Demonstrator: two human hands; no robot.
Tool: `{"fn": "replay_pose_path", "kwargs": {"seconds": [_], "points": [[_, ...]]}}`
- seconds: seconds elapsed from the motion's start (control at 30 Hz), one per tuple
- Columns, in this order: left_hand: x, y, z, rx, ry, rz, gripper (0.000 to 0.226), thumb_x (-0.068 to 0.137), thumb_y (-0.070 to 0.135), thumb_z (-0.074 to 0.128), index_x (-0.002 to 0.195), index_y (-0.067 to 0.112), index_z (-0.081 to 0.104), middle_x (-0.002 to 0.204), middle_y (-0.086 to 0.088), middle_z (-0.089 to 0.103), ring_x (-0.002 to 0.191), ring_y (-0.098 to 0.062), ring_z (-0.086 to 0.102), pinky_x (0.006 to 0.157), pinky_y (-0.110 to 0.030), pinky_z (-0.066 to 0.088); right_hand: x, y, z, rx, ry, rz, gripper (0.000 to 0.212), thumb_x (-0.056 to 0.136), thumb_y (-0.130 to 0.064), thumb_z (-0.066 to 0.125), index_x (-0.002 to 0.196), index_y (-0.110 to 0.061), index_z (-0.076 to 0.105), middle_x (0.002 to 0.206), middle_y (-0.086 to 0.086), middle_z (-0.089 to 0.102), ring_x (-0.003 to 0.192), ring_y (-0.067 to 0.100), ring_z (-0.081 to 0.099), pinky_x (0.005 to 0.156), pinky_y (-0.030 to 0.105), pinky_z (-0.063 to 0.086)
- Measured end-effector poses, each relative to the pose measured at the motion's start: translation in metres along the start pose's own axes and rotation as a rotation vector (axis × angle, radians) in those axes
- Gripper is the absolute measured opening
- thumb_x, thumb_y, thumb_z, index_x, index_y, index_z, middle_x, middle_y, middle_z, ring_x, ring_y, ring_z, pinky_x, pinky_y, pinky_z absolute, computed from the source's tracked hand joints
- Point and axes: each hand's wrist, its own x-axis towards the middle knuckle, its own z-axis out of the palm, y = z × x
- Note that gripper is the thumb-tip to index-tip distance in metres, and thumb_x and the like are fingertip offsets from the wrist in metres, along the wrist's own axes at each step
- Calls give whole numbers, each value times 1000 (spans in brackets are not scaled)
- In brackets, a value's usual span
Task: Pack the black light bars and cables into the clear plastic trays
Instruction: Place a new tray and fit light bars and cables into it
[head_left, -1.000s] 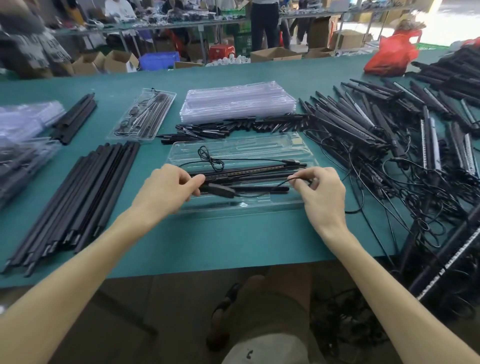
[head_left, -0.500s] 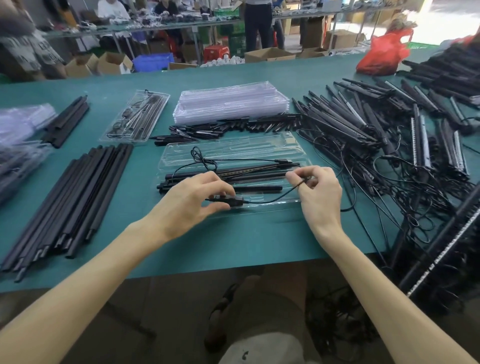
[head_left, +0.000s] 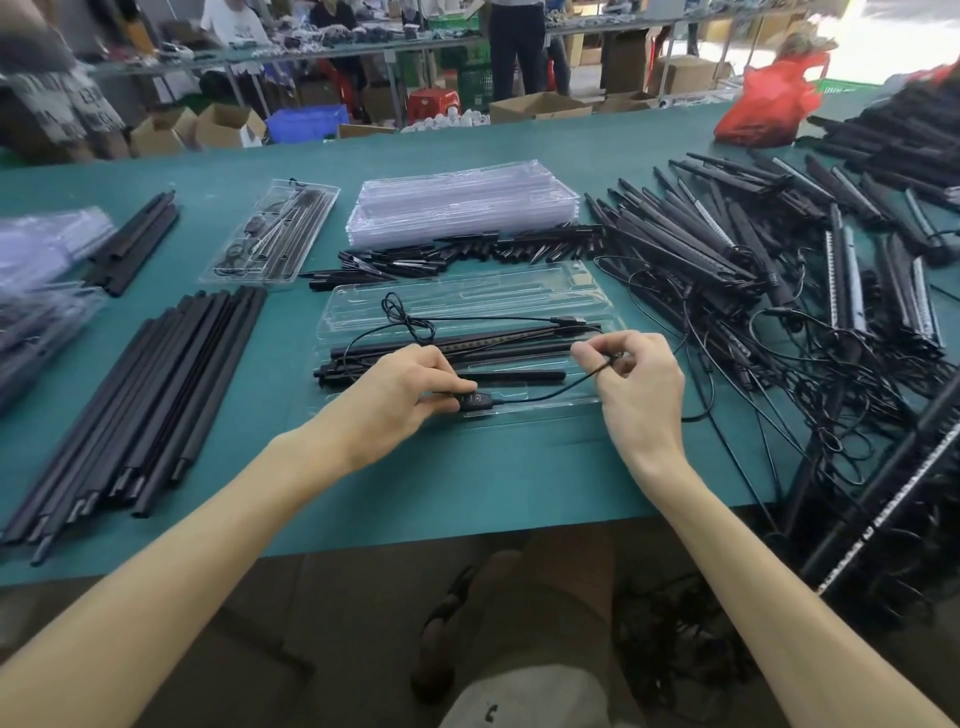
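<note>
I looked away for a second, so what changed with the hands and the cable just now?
The left hand slid right along the tray's near edge, bringing the cable's controller with it. The right hand kept pinching the cable. The bars in the tray stayed put.

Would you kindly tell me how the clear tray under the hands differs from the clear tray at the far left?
The near clear plastic tray lies crosswise, partly filled, its cable loose; the far clear plastic tray lies angled away, untouched. The left hand and right hand work at the near one. Both hold black bars and cables.
</note>
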Motion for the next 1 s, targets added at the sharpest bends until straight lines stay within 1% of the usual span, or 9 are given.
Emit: {"fn": "replay_pose_path", "kwargs": {"seconds": [0.07,0.13,0.27,0.4,0.5,0.63,0.8,0.9,1.0], "points": [[-1,0,0,23,2,23,28,93,10,69,120,13,74,103,-5,66,98,-24,59,91,-34,47,0,0,0,3,-5,3,7,91,-33,73,91,-26,70,100,-4,57,79,8,53,74,9,39],[-2,1,2,40,-1,34,29,96,14,66,124,13,72,107,-4,65,101,-22,58,93,-31,46,-1,-1,-1,12,-8,4,7,91,-33,73,91,-26,70,100,-3,58,77,8,52,74,9,39],[0,5,5,22,5,32,28,94,13,69,121,14,74,102,-4,64,96,-21,57,86,-25,43,-2,-2,-2,10,-14,5,7,91,-33,73,88,-28,69,100,-2,58,74,3,49,72,5,37],[4,5,4,21,-3,6,27,93,14,69,120,15,74,94,-3,60,89,-18,53,84,-30,45,-2,-3,-2,7,-16,1,7,91,-32,73,87,-30,67,100,-1,58,75,-1,49,72,3,36],[3,6,5,53,-20,11,29,96,17,66,124,15,72,96,-3,59,93,-18,52,86,-30,44,-3,-4,-2,7,-16,-7,7,91,-31,73,87,-30,67,100,0,58,74,-4,48,72,2,36],[1,7,4,98,-21,2,29,97,23,64,125,19,72,98,0,60,97,-18,54,85,-37,48,-4,-3,-1,0,-22,-12,7,91,-32,73,88,-30,68,100,0,58,74,-4,48,72,3,36],[5,10,3,171,-76,-7,28,100,31,58,124,23,72,97,3,56,95,-12,49,82,-40,48,-4,-3,0,-1,-22,-14,8,91,-32,73,87,-30,67,98,-2,57,72,-3,48,72,4,37],[10,7,2,143,-90,-42,23,98,29,63,118,24,75,95,5,56,91,-8,46,83,-41,49,-4,-3,0,0,-25,-13,9,91,-33,73,86,-31,66,98,-3,56,72,0,48,72,5,37],[16,6,2,76,-99,-66,18,93,25,72,109,22,78,94,4,58,91,-13,53,84,-44,50,-4,-2,1,-12,-28,-16,8,91,-34,73,87,-31,67,98,-3,56,72,3,49,72,5,38]]}}
